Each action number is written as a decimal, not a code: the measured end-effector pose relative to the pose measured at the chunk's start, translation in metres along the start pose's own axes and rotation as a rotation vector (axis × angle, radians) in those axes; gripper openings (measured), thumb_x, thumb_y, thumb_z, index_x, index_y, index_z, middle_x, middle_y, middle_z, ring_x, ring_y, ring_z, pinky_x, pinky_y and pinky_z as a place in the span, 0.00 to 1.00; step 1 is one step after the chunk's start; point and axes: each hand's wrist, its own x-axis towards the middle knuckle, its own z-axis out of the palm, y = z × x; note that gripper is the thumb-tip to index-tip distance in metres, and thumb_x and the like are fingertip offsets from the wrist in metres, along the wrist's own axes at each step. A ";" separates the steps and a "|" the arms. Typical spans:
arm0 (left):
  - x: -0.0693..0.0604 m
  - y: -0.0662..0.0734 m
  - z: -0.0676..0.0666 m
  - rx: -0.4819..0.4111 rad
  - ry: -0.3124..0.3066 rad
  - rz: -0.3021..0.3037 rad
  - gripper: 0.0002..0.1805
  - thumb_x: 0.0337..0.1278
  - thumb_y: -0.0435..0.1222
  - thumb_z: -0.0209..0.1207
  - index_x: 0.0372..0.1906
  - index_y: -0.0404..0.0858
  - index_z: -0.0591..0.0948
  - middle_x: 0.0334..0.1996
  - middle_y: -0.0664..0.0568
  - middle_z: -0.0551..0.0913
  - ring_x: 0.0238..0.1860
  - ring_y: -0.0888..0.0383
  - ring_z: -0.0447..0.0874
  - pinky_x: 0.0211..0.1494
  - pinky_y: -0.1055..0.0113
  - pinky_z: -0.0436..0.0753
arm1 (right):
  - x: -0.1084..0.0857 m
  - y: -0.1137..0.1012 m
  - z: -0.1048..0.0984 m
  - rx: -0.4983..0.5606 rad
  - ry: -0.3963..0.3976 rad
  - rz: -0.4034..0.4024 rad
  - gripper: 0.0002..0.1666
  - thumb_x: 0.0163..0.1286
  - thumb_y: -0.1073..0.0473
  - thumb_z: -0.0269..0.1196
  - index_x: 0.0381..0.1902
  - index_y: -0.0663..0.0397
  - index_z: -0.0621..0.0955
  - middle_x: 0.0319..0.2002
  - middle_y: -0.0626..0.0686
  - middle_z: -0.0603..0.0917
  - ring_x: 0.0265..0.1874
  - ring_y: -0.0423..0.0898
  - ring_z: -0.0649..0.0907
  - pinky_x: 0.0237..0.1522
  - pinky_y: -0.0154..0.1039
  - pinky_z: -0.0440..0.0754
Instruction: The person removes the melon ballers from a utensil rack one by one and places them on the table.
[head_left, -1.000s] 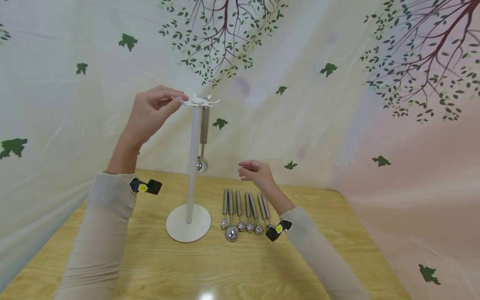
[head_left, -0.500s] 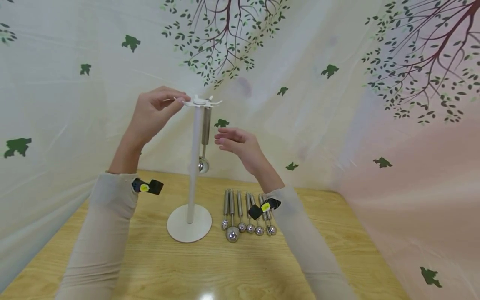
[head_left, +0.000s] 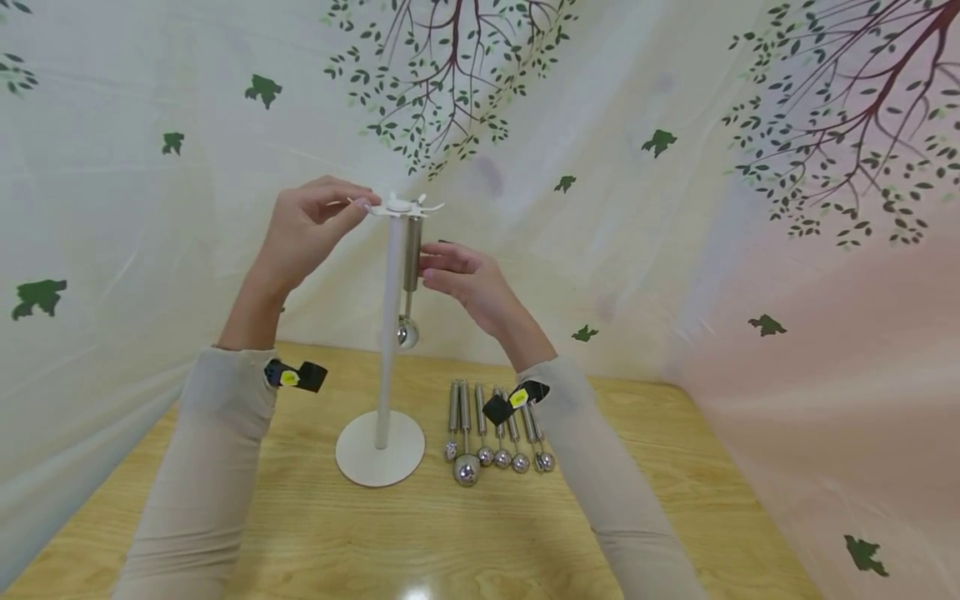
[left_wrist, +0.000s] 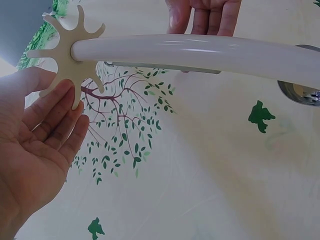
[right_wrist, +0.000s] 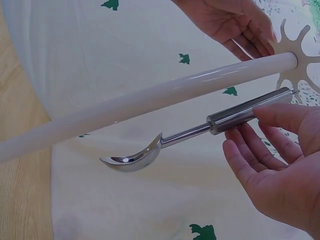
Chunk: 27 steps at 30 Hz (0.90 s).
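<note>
A white utensil stand (head_left: 390, 333) with a round base and a ring of hooks on top rises from the table. My left hand (head_left: 292, 237) pinches one of its hooks between thumb and fingers. From a hook on the right hangs a steel ice cream scoop (right_wrist: 235, 115), its bowl pointing down beside the pole. My right hand (head_left: 472, 287) holds the scoop's handle, the thumb (right_wrist: 277, 115) on one side and the fingers on the other. In the left wrist view the pole mostly hides the scoop.
Several steel utensils (head_left: 467, 471) with round ends lie side by side on the wooden table (head_left: 337, 533), right of the stand's base (head_left: 380, 471). A pale curtain (head_left: 615, 250) printed with leaves and branches hangs behind the table and along its sides.
My right hand has risen leftward from above the loose utensils to the hanging scoop's handle. My left hand has stayed at the hook. The scoop hangs nearly as before.
</note>
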 end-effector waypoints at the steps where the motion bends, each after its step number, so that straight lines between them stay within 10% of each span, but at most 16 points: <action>1: 0.000 0.000 0.000 0.002 0.002 0.000 0.13 0.70 0.33 0.60 0.51 0.29 0.86 0.45 0.66 0.85 0.54 0.62 0.81 0.64 0.74 0.80 | 0.001 0.000 0.001 -0.003 -0.003 0.001 0.27 0.72 0.73 0.60 0.68 0.65 0.74 0.64 0.67 0.79 0.55 0.48 0.84 0.68 0.46 0.79; 27: 0.000 -0.001 0.001 -0.038 0.005 0.023 0.11 0.70 0.31 0.60 0.49 0.28 0.86 0.43 0.65 0.86 0.53 0.63 0.82 0.61 0.76 0.82 | 0.004 0.009 0.011 0.013 -0.017 0.073 0.26 0.70 0.76 0.60 0.65 0.68 0.75 0.53 0.59 0.85 0.46 0.44 0.87 0.65 0.46 0.82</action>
